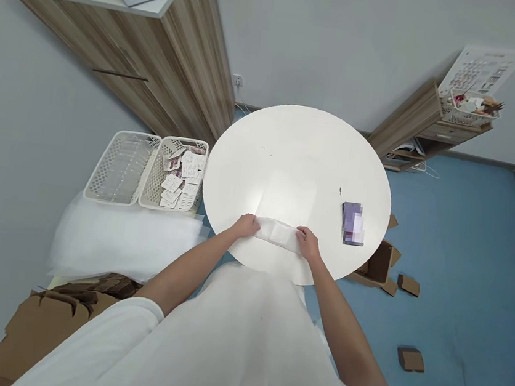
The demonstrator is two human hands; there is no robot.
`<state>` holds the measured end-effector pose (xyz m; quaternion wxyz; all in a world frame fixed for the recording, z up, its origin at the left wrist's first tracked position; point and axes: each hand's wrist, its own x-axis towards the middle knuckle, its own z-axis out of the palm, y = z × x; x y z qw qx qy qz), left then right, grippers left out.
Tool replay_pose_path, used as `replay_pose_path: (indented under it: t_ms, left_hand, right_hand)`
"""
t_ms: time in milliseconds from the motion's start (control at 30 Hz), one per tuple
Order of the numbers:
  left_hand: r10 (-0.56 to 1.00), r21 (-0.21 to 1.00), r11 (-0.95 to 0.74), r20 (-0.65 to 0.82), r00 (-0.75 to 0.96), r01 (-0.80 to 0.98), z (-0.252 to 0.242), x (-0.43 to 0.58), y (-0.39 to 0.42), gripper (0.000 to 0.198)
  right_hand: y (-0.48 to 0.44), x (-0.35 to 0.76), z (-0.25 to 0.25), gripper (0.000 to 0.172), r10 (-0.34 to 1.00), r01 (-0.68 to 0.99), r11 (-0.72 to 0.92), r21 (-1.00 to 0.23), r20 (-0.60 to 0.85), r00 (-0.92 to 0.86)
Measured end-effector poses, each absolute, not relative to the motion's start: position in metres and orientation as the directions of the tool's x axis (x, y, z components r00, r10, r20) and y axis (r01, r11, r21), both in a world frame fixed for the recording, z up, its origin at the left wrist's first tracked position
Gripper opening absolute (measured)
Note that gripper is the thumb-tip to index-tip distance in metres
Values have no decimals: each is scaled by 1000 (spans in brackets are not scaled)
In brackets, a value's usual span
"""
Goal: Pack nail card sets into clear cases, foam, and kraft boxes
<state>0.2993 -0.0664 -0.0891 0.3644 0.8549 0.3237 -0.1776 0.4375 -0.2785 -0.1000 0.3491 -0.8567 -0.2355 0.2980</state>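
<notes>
Round white table (299,154), blue floor. Your left hand (245,224) and right hand (308,243) each grip one end of a white strip (277,232), flat at the near edge. Phone (352,223) lies by the right edge.

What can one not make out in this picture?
Head view:
Hidden: ends of the flat white strip, under left hand and right hand.
Blurred: face of the dark rectangular device on the round white table.
Too small: print on the small white packets in the white plastic basket.
Cut off: top of wooden cabinet, at upper edge.
</notes>
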Motion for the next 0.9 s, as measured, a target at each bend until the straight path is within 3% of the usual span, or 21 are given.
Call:
replay_pose_path:
  t_ms: [100,200,300,367,433,633,767,900]
  left_hand:
    - [509,442,-532,-514,690,722,-84,300,-76,28]
    - [588,418,-640,-274,761,645,-76,302,-89,54]
    - [358,456,-815,-89,930,357,-72,305,-100,57]
    - [165,492,-848,-104,981,195,-74,306,-105,57]
    - [88,508,-847,-161,983,159,-76,307,-109,60]
    - [101,504,-839,-224,969,204,-77,298,-116,53]
    - [45,537,-831,-196,979,146,-72,285,-120,52]
    - [-22,572,-813,-212,977,105,-69,274,-126,37]
  right_hand:
    - [-282,435,-100,37,556,298,-681,-669,-207,805]
    - [-282,427,-95,37,632,506,-660,-556,-45,774]
    - [-278,416,-90,29,834,705,-496,-508,-50,550]
    - [-276,410,-90,32,898,763,-419,-492,-97,430]
    - [-274,405,-91,39,904,778,-420,-467,-137,405]
    - [-281,392,-87,32,890,784,-453,-425,-169,423]
    - [-295,380,-74,32,893,749,-448,-488,-195,407]
    - [-309,372,-61,27,877,672,-481,-563,-295,380]
